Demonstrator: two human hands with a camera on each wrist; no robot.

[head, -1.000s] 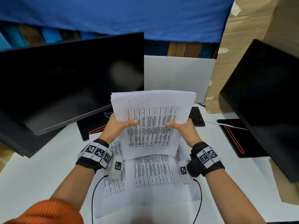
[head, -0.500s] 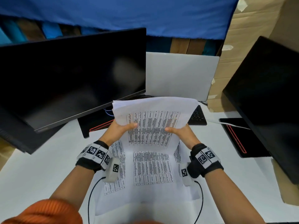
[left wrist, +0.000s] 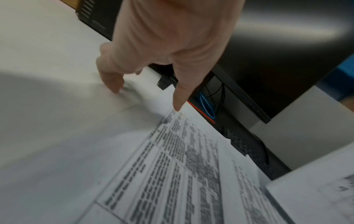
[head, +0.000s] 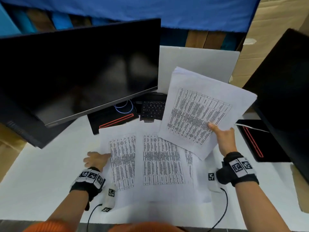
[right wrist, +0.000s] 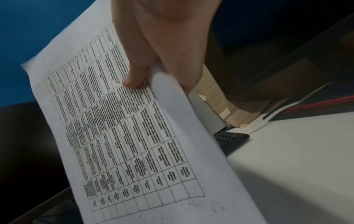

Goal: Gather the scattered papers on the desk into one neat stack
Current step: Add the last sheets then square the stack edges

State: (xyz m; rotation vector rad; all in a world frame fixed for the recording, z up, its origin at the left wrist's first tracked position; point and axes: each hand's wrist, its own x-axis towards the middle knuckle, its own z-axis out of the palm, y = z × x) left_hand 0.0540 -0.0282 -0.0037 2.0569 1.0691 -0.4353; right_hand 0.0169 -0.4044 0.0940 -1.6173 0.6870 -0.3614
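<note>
My right hand (head: 222, 138) pinches a bundle of printed sheets (head: 200, 113) by its right edge, thumb on top, and holds it tilted above the desk's right side; the right wrist view shows the thumb (right wrist: 134, 75) on the printed bundle (right wrist: 124, 128). Several loose printed papers (head: 155, 163) lie spread flat on the white desk (head: 41, 181) before me. My left hand (head: 96, 160) is at the left edge of the leftmost sheet (head: 122, 161), fingers spread. In the left wrist view its fingertips (left wrist: 179, 104) touch the sheet (left wrist: 172, 174) and the desk.
A large dark monitor (head: 75, 69) leans over the desk at left, its stand (head: 113, 119) behind the papers. A black keyboard (head: 153, 108) and a white board (head: 197, 64) sit behind. A second dark monitor (head: 284, 91) and black base (head: 260, 141) stand at right, next to cardboard (head: 274, 22).
The left hand has let go of the bundle and dropped to the left edge of the papers on the desk. The right hand alone has carried the bundle to the right.
</note>
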